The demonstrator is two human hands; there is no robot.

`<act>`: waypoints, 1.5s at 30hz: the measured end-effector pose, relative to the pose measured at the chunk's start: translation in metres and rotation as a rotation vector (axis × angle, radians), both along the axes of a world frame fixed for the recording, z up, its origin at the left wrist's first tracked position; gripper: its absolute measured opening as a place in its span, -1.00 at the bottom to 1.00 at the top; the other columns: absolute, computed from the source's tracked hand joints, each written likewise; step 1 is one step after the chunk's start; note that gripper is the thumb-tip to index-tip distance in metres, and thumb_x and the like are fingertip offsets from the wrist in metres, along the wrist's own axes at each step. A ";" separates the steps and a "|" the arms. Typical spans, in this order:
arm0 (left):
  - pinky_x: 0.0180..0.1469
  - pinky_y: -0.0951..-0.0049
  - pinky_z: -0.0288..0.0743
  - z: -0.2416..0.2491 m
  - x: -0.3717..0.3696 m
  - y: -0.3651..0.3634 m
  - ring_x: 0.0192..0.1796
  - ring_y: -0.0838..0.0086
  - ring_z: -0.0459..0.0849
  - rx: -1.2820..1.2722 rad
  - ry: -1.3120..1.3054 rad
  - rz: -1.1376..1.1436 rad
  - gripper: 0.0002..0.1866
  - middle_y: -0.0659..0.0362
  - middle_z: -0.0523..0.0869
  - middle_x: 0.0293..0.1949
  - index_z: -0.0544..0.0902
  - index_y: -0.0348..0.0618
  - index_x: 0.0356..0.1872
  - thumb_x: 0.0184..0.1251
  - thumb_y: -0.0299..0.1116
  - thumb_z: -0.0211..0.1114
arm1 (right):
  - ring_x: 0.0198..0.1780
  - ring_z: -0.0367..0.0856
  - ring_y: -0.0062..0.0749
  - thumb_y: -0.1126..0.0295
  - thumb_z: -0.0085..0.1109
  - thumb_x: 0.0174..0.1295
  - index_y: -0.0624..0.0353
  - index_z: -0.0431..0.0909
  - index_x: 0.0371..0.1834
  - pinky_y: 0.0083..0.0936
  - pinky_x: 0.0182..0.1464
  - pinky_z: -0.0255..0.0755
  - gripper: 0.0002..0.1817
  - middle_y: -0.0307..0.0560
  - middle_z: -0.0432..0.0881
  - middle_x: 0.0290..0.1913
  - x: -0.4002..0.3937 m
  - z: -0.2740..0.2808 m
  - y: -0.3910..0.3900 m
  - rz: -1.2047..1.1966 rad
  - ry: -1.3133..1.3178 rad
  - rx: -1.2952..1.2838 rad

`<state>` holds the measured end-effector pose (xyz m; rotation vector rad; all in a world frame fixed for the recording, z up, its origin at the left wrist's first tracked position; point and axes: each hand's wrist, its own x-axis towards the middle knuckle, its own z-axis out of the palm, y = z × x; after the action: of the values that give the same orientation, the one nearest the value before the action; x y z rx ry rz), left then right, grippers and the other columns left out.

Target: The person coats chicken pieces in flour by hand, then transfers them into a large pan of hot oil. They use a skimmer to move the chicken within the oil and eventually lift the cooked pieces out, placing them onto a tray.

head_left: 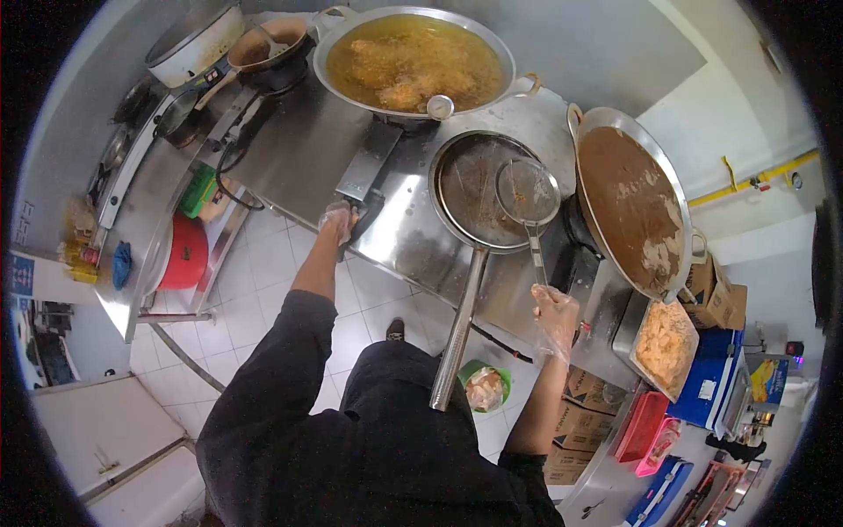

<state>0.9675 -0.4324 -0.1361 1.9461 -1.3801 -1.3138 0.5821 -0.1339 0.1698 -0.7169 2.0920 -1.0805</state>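
My left hand (338, 220), in a clear plastic glove, is closed at the front end of the metal burner housing (367, 167), beside a dark fitting. What its fingers grip is hidden. Behind it, a wide pan of bubbling oil (505, 61) holds golden frying pieces, with a round dial thermometer (440, 107) at its near rim. My right hand (555, 314), also gloved, is wrapped round the handle of a fine-mesh skimmer (529, 195). The skimmer's head lies over a larger long-handled strainer (474, 189) resting on the steel counter.
A second wide pan of brownish, cloudy liquid (628, 202) stands right. Nearby are a tray of breaded-looking pieces (665, 344), a blue cooler (707, 378) and cardboard boxes (580, 426). A green tub (503, 379) sits below the counter; smaller pots (272, 53) stand at left.
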 end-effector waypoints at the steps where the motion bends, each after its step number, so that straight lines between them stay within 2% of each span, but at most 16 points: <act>1: -0.37 0.36 0.42 -0.009 -0.001 -0.001 -0.43 0.36 0.48 -0.045 -0.102 -0.040 -0.82 0.13 0.52 -0.49 0.55 -0.21 -0.45 0.22 -0.34 0.06 | -0.66 0.33 -0.71 0.37 0.22 0.09 0.34 0.63 -0.33 -0.67 -0.62 0.18 -0.78 -0.28 0.48 -0.66 0.002 0.001 -0.001 -0.005 0.004 0.025; 5: -0.41 0.38 0.43 -0.014 -0.003 0.002 -0.43 0.37 0.52 -0.162 -0.422 -0.189 -0.83 0.14 0.53 -0.50 0.54 -0.19 -0.49 0.22 -0.37 0.04 | -0.66 0.32 -0.69 0.35 0.22 0.09 0.33 0.64 -0.34 -0.65 -0.62 0.17 -0.78 -0.29 0.47 -0.67 0.004 -0.004 0.000 -0.030 -0.024 0.070; 10: -0.46 0.41 0.44 -0.008 -0.005 0.007 -0.46 0.37 0.54 -0.168 -0.356 -0.154 -0.80 0.12 0.56 -0.48 0.54 -0.14 -0.49 0.26 -0.34 0.00 | -0.67 0.33 -0.69 0.35 0.23 0.09 0.34 0.63 -0.34 -0.66 -0.62 0.18 -0.77 -0.28 0.48 -0.66 0.004 -0.014 0.003 -0.029 0.013 0.091; 12: -0.48 0.41 0.45 -0.025 -0.003 0.000 -0.48 0.37 0.55 -0.142 -0.205 -0.044 -0.79 0.11 0.57 -0.47 0.54 -0.12 -0.50 0.27 -0.33 -0.01 | -0.67 0.34 -0.69 0.36 0.23 0.09 0.34 0.63 -0.34 -0.66 -0.63 0.19 -0.78 -0.27 0.49 -0.66 0.003 -0.016 0.004 -0.022 0.012 0.087; 15: -0.51 0.43 0.45 -0.047 0.000 -0.014 -0.50 0.38 0.56 -0.052 0.550 0.437 -0.77 0.10 0.58 -0.45 0.54 -0.10 -0.50 0.30 -0.32 -0.03 | -0.67 0.35 -0.69 0.38 0.23 0.08 0.34 0.63 -0.35 -0.67 -0.63 0.19 -0.79 -0.26 0.50 -0.65 0.004 -0.016 0.005 -0.012 -0.013 0.081; 16: -0.50 0.44 0.45 -0.052 0.002 -0.014 -0.46 0.40 0.57 -0.072 0.195 0.185 -0.80 0.11 0.59 -0.43 0.54 -0.08 -0.49 0.27 -0.33 -0.01 | -0.67 0.35 -0.69 0.39 0.24 0.08 0.34 0.63 -0.35 -0.66 -0.63 0.19 -0.80 -0.26 0.51 -0.64 0.005 -0.017 0.005 -0.014 -0.020 0.072; 18: -0.46 0.47 0.45 -0.014 -0.005 0.000 -0.39 0.45 0.58 -0.189 -0.483 -0.262 -0.85 0.13 0.60 -0.38 0.55 -0.06 -0.47 0.22 -0.35 0.03 | -0.67 0.36 -0.68 0.40 0.24 0.08 0.34 0.63 -0.35 -0.66 -0.64 0.20 -0.81 -0.25 0.51 -0.64 0.004 -0.021 0.007 -0.020 -0.033 0.052; 21: -0.41 0.51 0.45 -0.003 -0.012 0.001 -0.29 0.53 0.59 -0.260 -1.021 -0.588 -0.92 0.17 0.61 -0.31 0.55 -0.03 -0.44 0.14 -0.37 0.09 | -0.67 0.35 -0.68 0.41 0.25 0.07 0.34 0.63 -0.35 -0.65 -0.64 0.20 -0.81 -0.24 0.52 -0.64 0.003 -0.028 0.009 -0.034 -0.040 0.036; 23: -0.33 0.49 0.46 -0.020 -0.011 -0.003 -0.22 0.50 0.59 -0.227 -0.736 -0.384 -0.90 0.12 0.61 -0.28 0.57 -0.05 -0.42 0.17 -0.36 0.08 | -0.67 0.35 -0.68 0.40 0.25 0.07 0.35 0.63 -0.35 -0.65 -0.63 0.20 -0.80 -0.24 0.52 -0.63 0.002 -0.030 0.010 -0.049 -0.035 0.046; 25: -0.25 0.47 0.46 -0.065 -0.005 -0.014 -0.15 0.47 0.60 -0.193 -0.451 -0.183 -0.87 0.08 0.62 -0.26 0.59 -0.07 -0.39 0.21 -0.34 0.07 | -0.67 0.34 -0.68 0.40 0.25 0.07 0.35 0.63 -0.34 -0.65 -0.63 0.19 -0.80 -0.24 0.51 -0.63 0.002 -0.032 0.011 -0.058 -0.038 0.041; 30: -0.21 0.49 0.48 0.043 -0.023 0.018 -0.11 0.48 0.62 -0.169 -0.735 -0.398 -0.90 0.08 0.64 -0.27 0.59 -0.09 -0.45 0.14 -0.33 0.17 | -0.66 0.35 -0.68 0.39 0.25 0.07 0.37 0.63 -0.36 -0.65 -0.63 0.19 -0.79 -0.23 0.52 -0.62 0.005 -0.026 0.013 -0.029 0.025 0.033; 33: -0.29 0.50 0.48 0.029 -0.018 0.014 -0.20 0.44 0.66 -0.123 -0.316 -0.129 -0.88 0.13 0.66 -0.33 0.58 -0.07 -0.47 0.10 -0.27 0.22 | -0.65 0.36 -0.68 0.40 0.24 0.08 0.39 0.61 -0.36 -0.66 -0.63 0.20 -0.78 -0.21 0.55 -0.58 0.008 -0.020 0.011 -0.028 -0.011 0.042; 36: -0.34 0.45 0.49 0.015 -0.017 0.008 -0.28 0.39 0.68 -0.178 -0.623 -0.289 -0.85 0.15 0.67 -0.40 0.59 -0.06 -0.47 0.10 -0.23 0.22 | -0.64 0.36 -0.69 0.42 0.23 0.09 0.41 0.60 -0.35 -0.67 -0.63 0.20 -0.79 -0.19 0.58 -0.54 0.011 -0.020 0.010 -0.042 -0.054 0.020; 39: -0.34 0.41 0.50 0.007 -0.016 0.007 -0.29 0.39 0.68 -0.284 -0.772 -0.348 -0.83 0.12 0.67 -0.44 0.60 -0.06 -0.50 0.11 -0.21 0.20 | -0.64 0.36 -0.69 0.44 0.23 0.09 0.42 0.60 -0.34 -0.67 -0.63 0.21 -0.80 -0.19 0.60 -0.52 0.011 -0.027 0.010 -0.048 -0.098 -0.020; 42: -0.30 0.39 0.51 0.014 -0.015 0.012 -0.27 0.39 0.68 -0.360 -0.828 -0.387 -0.82 0.12 0.67 -0.40 0.61 -0.04 -0.52 0.13 -0.21 0.18 | -0.63 0.37 -0.70 0.44 0.24 0.08 0.40 0.61 -0.34 -0.67 -0.63 0.21 -0.81 -0.20 0.59 -0.53 0.010 -0.028 0.009 -0.025 -0.089 -0.004; 45: -0.28 0.37 0.51 0.020 -0.018 0.012 -0.24 0.37 0.67 -0.280 -0.736 -0.276 -0.78 0.11 0.67 -0.33 0.62 -0.03 -0.53 0.19 -0.20 0.12 | -0.64 0.37 -0.70 0.43 0.25 0.07 0.37 0.63 -0.35 -0.68 -0.62 0.22 -0.82 -0.22 0.59 -0.55 0.012 -0.024 0.006 -0.010 -0.043 0.044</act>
<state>0.9491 -0.4200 -0.1163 2.1786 -2.0937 -0.4345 0.5941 -0.1277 0.1454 -0.6563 2.0782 -1.0431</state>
